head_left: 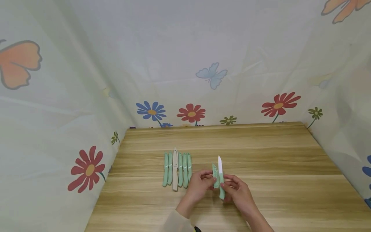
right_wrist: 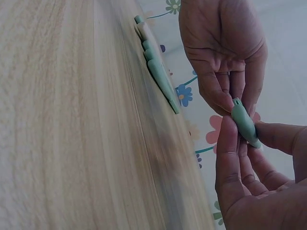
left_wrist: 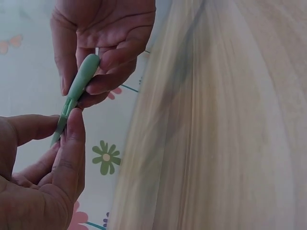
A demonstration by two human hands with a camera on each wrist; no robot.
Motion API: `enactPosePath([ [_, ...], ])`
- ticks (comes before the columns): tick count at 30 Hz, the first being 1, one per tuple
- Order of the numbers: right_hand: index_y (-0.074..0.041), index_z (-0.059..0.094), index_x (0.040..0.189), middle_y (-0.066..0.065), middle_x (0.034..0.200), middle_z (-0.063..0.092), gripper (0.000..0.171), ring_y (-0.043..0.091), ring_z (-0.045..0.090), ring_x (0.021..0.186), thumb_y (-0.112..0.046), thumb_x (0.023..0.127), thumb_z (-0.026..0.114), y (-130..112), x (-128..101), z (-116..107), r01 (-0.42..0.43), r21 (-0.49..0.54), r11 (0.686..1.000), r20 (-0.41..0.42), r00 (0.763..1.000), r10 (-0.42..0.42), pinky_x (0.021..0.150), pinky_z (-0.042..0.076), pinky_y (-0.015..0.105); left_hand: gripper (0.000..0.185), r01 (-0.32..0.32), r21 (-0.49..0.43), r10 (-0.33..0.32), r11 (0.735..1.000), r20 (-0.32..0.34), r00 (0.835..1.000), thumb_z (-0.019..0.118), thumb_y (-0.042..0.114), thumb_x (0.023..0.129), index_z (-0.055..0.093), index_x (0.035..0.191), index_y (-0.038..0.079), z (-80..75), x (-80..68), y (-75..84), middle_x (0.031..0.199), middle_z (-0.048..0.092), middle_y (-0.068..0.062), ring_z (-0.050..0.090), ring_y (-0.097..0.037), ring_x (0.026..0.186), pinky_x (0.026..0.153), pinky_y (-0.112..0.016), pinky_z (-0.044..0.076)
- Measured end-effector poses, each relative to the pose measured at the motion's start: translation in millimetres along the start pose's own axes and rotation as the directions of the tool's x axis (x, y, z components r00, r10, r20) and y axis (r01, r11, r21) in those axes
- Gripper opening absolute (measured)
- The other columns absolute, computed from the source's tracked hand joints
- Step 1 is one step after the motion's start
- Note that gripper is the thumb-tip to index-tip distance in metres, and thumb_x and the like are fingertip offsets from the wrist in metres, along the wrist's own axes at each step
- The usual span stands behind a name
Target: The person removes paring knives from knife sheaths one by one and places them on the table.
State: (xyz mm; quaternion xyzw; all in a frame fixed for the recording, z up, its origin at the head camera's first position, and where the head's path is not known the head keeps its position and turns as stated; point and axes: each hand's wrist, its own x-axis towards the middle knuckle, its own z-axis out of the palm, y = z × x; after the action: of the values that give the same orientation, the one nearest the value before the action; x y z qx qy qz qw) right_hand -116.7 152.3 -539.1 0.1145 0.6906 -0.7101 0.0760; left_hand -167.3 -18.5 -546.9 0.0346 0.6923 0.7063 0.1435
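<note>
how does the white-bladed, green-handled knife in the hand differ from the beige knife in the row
Colour: the white-bladed, green-handled knife is two-toned; the long beige knife looks beige throughout. Place: the right hand holds the green-handled knife, while the beige knife lies on the wood-grain table. Both knives point toward the back of the table.

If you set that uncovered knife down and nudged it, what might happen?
The uncovered knife looks stiff, since its blade projects straight beyond the right hand. Its slim build suggests it's light, and its smooth-looking handle may slide easily.
</note>
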Motion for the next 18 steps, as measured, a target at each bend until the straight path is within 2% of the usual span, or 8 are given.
enactPosePath([
  [6, -0.003, 0.057, 0.141, 0.010, 0.103, 0.069, 0.046, 0.019, 0.069, 0.078, -0.010, 0.097, 0.070, -1.3, 1.4, -0.7, -0.001, 0.009, 1.000, -0.008, 1.000, 0.001, 0.064, 0.064, 0.037, 0.030, -0.011, 0.006, 0.011, 1.000, 0.005, 1.000, 0.074, 0.004, 0.090, 0.070, 0.119, -0.005, 0.4, -4.6, -2.1, 0.092, 0.072, -0.009, 0.068, -0.014, 0.076, 0.068, -0.028, 0.064],
  [13, -0.004, 0.057, 0.142, 0.010, 0.103, 0.068, 0.045, 0.019, 0.069, 0.080, -0.010, 0.099, 0.068, -1.0, 6.0, -1.9, 0.001, 0.005, 1.000, -0.005, 1.000, -0.001, 0.065, 0.064, 0.040, 0.032, 0.000, -0.018, 0.001, 1.000, 0.012, 1.000, 0.073, 0.002, 0.090, 0.070, 0.121, -0.005, 2.1, -6.4, -4.1, 0.091, 0.071, -0.007, 0.067, -0.011, 0.074, 0.069, -0.030, 0.064],
  [18, -0.002, 0.057, 0.143, 0.010, 0.102, 0.069, 0.045, 0.019, 0.068, 0.077, -0.009, 0.099, 0.068, -0.8, 8.5, -2.1, 0.011, 0.008, 1.000, -0.003, 1.000, -0.011, 0.063, 0.064, 0.039, 0.028, 0.000, -0.024, 0.001, 1.000, 0.026, 1.000, 0.072, 0.000, 0.090, 0.071, 0.118, -0.005, 3.0, -7.1, -6.8, 0.092, 0.073, -0.011, 0.068, -0.011, 0.073, 0.069, -0.031, 0.065],
])
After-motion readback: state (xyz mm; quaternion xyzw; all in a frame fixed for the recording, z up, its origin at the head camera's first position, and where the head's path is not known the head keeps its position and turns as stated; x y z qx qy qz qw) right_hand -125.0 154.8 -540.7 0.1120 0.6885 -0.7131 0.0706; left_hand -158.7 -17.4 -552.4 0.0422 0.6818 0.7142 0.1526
